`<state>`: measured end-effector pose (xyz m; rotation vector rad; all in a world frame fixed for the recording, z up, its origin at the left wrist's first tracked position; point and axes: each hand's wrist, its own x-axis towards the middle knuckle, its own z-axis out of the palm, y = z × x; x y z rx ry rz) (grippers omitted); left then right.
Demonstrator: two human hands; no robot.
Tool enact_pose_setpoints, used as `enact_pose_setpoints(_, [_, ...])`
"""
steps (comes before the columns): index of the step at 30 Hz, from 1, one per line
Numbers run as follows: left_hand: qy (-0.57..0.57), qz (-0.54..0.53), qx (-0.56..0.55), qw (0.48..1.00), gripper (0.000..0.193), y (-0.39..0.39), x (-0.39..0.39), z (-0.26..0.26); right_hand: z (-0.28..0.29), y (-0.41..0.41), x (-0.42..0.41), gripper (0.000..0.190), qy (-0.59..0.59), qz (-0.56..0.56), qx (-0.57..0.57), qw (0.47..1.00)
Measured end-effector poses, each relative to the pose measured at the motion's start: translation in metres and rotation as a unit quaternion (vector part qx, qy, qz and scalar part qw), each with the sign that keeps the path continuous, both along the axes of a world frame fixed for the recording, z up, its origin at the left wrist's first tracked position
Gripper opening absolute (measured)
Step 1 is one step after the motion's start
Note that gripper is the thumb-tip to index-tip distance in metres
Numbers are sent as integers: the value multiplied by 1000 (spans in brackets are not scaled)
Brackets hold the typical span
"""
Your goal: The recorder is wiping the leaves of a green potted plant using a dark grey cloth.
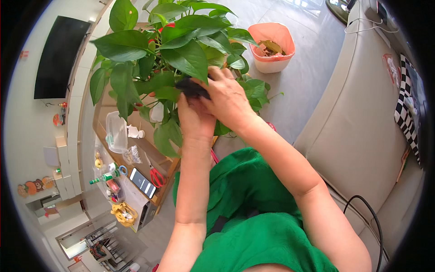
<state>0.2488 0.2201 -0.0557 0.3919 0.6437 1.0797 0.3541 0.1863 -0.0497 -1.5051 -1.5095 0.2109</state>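
Observation:
A leafy green pothos plant spreads across the upper middle, its broad leaves hanging over the table's edge. Among its lower leaves, both hands hold a soft black piece that looks like cloth, blurred by motion. My left hand grips it from below, thumb up. From the right, my right hand reaches over it with bent fingers, close to a large drooping leaf. That leaf and the hands hide part of the cloth. The stems behind are mostly covered by foliage.
A wooden table carries red-handled scissors, a phone, a clear plastic box, a green bottle and a yellow bag. A lined bin with dry leaves stands on the floor. A beige sofa borders the right.

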Motion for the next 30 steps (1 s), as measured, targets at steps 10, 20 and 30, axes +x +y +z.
enact_pose_setpoints(10, [17,-25,37,999,58,-1,9,24,-50,-84,56,31,127,-3,-119,985])
enact_pose_setpoints(20, [111,-127,-58,984,39,-27,8,-2,-50,-83,90,23,552,-76,-49,829])
enact_pose_setpoints(30, [67,-148,-136,977,71,-29,36,-23,-30,-38,73,29,362,-51,8,931])
